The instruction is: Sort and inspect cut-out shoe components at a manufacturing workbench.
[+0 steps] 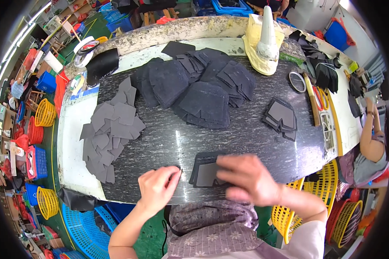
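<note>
Near the front edge of the dark, streaked tabletop (160, 138), my left hand (156, 186) is closed, thumb and fingertips pressed together. A tiny dark bit shows at its fingertips, too small to name. My right hand (250, 179), smeared by motion, has its fingers stretched out and the thumb apart. It passes over a small stack of dark cut pieces with a grey piece (205, 174) on top, covering the stack's right part. Whether it touches the stack I cannot tell. A similar stack of black pieces topped with grey ones (281, 114) lies farther right.
Loose grey cut pieces (110, 134) heap on the left. Large dark fabric pieces (203, 101) pile at the back middle. A pale upright cone (268, 39) on a yellowish base stands behind. Scissors (323, 98), a wooden-handled tool (312, 99) and a tape ring (297, 82) lie right.
</note>
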The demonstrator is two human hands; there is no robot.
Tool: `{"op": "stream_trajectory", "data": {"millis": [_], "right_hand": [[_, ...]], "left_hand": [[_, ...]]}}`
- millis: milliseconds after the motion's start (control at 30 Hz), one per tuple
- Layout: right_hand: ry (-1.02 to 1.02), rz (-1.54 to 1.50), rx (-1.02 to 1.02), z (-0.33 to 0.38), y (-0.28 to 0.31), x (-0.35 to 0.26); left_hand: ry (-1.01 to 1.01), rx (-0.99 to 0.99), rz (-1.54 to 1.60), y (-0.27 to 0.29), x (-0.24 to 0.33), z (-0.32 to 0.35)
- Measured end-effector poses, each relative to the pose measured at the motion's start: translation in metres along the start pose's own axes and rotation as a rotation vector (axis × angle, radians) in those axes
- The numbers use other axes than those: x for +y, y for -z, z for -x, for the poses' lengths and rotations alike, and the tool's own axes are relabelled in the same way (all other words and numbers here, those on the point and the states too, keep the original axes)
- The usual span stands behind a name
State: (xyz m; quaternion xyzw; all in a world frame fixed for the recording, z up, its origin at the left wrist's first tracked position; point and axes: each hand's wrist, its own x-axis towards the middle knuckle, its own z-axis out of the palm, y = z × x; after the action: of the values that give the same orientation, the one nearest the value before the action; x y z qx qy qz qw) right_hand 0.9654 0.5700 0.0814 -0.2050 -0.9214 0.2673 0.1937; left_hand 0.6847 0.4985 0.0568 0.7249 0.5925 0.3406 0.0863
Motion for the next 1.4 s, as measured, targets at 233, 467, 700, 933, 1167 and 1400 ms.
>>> {"op": "stream_trajectory", "data": {"millis": [233,467,700,933,1167,1400], "right_hand": [[0.096,0.169,0.399,-0.111,0.011,0.08],[-0.073,-0.098,0.425,-0.114,0.01,0.08],[0.08,0.172,0.423,-0.118,0.008,0.07],[-0.413,-0.6,0.969,-0.119,0.042,0.091],[0.057,0.239,-0.044,-0.023,0.006,-0.021],[0.243,0.134,0.163,-0.123,-0.003,-0.016]], "left_hand": [[-0.321,-0.082,0.073,-0.012,0.012,-0.055],[-0.544,-0.085,-0.099,-0.046,0.009,-0.103],[-0.58,-0.127,-0.052,-0.045,-0.009,-0.095],[-0.475,-0.268,-0.052,-0.045,-0.018,-0.1],[-0.429,0.049,-0.116,0.024,-0.047,-0.106],[0.209,0.093,-0.29,0.098,-0.133,-0.035]]}}
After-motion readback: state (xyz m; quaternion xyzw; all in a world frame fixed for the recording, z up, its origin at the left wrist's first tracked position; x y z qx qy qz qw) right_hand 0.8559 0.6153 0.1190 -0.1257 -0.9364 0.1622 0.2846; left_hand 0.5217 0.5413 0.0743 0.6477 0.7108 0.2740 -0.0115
